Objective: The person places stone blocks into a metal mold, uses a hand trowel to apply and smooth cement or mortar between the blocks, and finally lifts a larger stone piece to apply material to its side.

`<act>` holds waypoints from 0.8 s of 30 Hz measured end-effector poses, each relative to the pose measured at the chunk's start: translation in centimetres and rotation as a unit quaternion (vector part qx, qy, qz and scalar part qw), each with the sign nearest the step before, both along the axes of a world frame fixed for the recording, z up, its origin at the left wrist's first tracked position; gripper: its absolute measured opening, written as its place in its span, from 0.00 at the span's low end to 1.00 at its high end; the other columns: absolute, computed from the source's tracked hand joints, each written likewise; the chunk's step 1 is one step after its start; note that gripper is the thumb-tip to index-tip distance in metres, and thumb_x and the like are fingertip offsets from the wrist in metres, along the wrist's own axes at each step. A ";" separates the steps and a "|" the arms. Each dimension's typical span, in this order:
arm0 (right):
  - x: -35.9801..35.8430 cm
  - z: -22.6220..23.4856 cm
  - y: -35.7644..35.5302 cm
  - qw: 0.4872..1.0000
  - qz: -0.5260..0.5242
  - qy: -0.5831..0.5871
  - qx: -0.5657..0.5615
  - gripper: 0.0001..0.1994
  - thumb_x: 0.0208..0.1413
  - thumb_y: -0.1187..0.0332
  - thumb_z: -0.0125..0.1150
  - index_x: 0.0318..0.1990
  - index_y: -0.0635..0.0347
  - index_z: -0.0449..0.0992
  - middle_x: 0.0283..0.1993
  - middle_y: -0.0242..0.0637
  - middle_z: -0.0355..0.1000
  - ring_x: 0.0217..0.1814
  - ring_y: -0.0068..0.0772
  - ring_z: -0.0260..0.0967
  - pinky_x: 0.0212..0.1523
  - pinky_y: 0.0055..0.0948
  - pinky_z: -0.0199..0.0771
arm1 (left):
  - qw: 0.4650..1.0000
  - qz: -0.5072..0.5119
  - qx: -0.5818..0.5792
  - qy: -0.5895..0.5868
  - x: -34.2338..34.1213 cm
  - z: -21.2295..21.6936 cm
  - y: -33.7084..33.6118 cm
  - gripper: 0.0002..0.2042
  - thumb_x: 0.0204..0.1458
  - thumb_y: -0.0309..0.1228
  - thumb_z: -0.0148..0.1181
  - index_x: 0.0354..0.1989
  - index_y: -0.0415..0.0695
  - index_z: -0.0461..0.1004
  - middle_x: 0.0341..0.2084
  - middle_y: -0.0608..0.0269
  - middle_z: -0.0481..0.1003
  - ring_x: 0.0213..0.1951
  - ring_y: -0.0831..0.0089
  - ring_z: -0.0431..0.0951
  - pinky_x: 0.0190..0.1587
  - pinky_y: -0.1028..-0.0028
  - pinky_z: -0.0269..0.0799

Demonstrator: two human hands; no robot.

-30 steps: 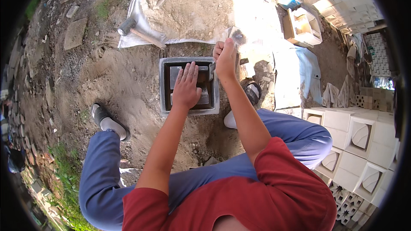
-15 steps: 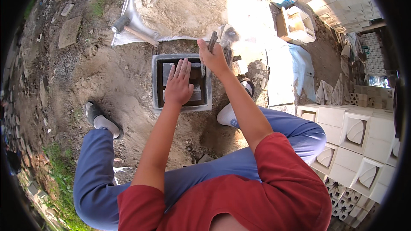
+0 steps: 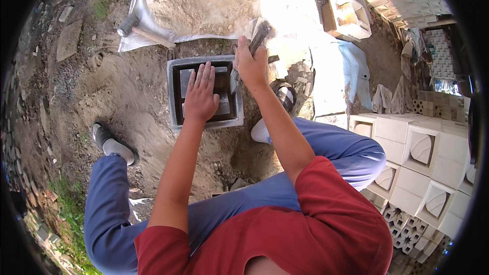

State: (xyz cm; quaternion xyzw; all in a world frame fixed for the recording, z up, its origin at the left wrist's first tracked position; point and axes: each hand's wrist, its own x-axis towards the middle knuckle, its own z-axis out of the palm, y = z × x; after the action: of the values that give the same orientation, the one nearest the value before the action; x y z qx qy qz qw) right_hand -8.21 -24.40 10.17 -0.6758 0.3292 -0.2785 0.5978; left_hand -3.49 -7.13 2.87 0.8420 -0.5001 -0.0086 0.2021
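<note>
On the ground between my feet sits a square grey mould (image 3: pixel 173 97) with raised grey blocks (image 3: pixel 187 82) inside its walls. My left hand (image 3: pixel 202 94) lies over these blocks, palm down, fingers stretched out and holding nothing. At the mould's right wall, my right hand (image 3: pixel 250 66) is closed around a trowel with a dark handle (image 3: pixel 260 39). The trowel's narrow grey blade (image 3: pixel 234 81) points down along the inside of that wall. My palm hides part of the tool, and the left hand covers part of the blocks.
A mallet (image 3: pixel 128 25) lies at the edge of a white sheet heaped with sandy powder (image 3: pixel 206 5). My sandalled feet (image 3: pixel 114 142) flank the mould. To the right are a blue-white sheet (image 3: pixel 336 71), a pale box (image 3: pixel 349 18) and stacked pale vent blocks (image 3: pixel 402 147).
The view has shifted, so the mould and surroundings appear further left and higher. My right hand has tilted the trowel's handle to the right. My left hand stays over the blocks.
</note>
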 end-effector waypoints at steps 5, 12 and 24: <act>0.2 -0.2 1.6 0.992 -0.049 -0.102 0.052 0.23 0.72 0.61 0.51 0.20 0.53 0.65 0.17 0.22 0.62 0.16 0.13 0.55 0.17 0.24 0.51 | 1.000 0.000 0.009 0.008 0.3 0.6 0.4 0.40 0.51 0.35 0.52 0.75 0.39 0.52 0.77 0.54 0.50 0.77 0.60 0.47 0.78 0.58 0.39; -1.2 -6.3 1.7 0.997 -0.045 -0.060 0.028 0.23 0.72 0.60 0.52 0.21 0.58 0.66 0.16 0.23 0.60 0.19 0.15 0.55 0.20 0.28 0.53 | 1.000 -0.004 -0.005 0.016 0.0 0.3 -0.1 0.40 0.50 0.34 0.50 0.76 0.39 0.50 0.77 0.54 0.50 0.78 0.59 0.47 0.78 0.57 0.38; 2.0 1.8 0.7 0.999 -0.020 -0.039 0.030 0.26 0.72 0.58 0.51 0.19 0.62 0.67 0.16 0.27 0.60 0.21 0.18 0.55 0.22 0.32 0.54 | 1.000 0.006 0.014 0.018 0.4 0.2 0.8 0.41 0.51 0.35 0.51 0.76 0.40 0.50 0.77 0.54 0.49 0.78 0.60 0.47 0.79 0.58 0.37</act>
State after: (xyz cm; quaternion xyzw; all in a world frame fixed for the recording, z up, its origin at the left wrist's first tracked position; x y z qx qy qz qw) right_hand -6.22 -23.75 11.92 -0.6398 0.3270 -0.3066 0.6243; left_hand -3.05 -6.28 3.12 0.8475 -0.4912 -0.0299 0.1990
